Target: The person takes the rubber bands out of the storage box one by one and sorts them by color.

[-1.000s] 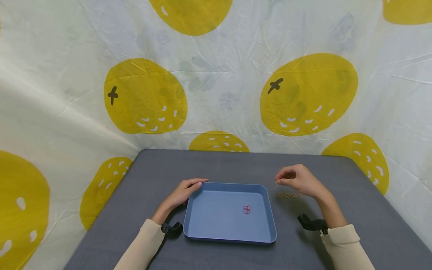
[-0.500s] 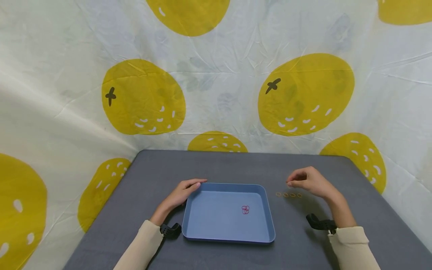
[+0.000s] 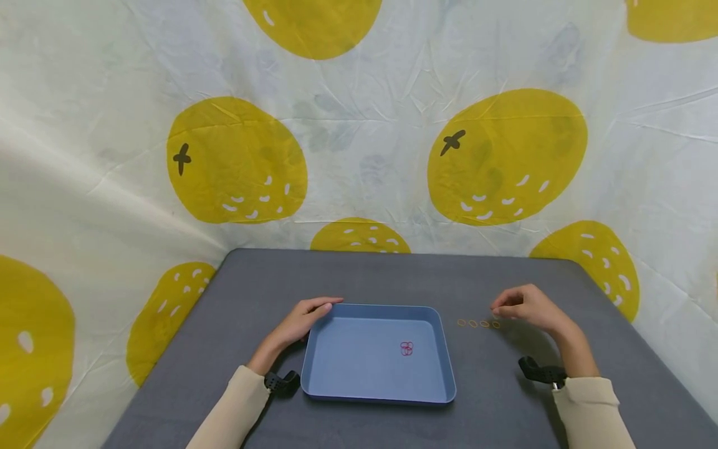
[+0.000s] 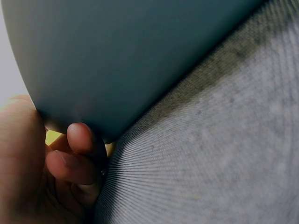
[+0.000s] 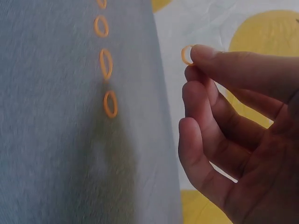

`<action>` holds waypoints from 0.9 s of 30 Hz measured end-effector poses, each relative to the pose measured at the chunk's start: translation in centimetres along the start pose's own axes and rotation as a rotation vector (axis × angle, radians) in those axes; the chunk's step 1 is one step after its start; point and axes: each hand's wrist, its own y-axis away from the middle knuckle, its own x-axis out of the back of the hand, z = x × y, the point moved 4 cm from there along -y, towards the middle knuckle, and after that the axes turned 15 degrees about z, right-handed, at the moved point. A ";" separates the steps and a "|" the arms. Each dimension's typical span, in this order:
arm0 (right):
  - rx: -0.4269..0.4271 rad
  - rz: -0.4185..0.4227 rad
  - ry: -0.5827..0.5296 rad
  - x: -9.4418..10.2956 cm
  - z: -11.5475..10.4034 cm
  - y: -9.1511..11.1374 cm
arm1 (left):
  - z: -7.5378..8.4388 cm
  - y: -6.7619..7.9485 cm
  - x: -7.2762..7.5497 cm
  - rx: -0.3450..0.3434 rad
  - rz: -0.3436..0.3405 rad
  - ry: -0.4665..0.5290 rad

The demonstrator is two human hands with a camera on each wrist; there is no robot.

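Note:
A blue tray (image 3: 378,358) lies on the table, with several small red rubber bands (image 3: 406,348) grouped inside it, right of its middle. My left hand (image 3: 298,322) holds the tray's far left corner; in the left wrist view its curled fingers (image 4: 70,165) are against the outer wall. Between thumb and index finger, my right hand (image 3: 530,307) pinches a small orange rubber band (image 5: 186,55), raised above the table. Below that hand and to its left, several more orange rubber bands (image 3: 473,323) lie in a row, apart from each other.
The grey table (image 3: 359,274) runs back to a white curtain (image 3: 370,156) printed with large yellow fruit. A black wrist camera (image 3: 541,371) sits on the right wrist and another wrist camera (image 3: 282,383) on the left, beside the tray.
My right hand has moved rightward and a little lower, away from the tray, to the right end of the orange row. My left hand stays at the tray's corner.

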 end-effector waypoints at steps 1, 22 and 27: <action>-0.003 0.005 0.012 0.1 0.2 0.0 | 0.0 0.0 0.0 0.000 -0.002 0.001; -0.066 0.009 0.128 -0.4 4.5 0.1 | 0.3 0.0 0.1 0.003 0.001 0.021; -0.091 0.003 0.129 -0.6 4.8 0.3 | 0.3 0.0 0.0 0.002 0.001 0.024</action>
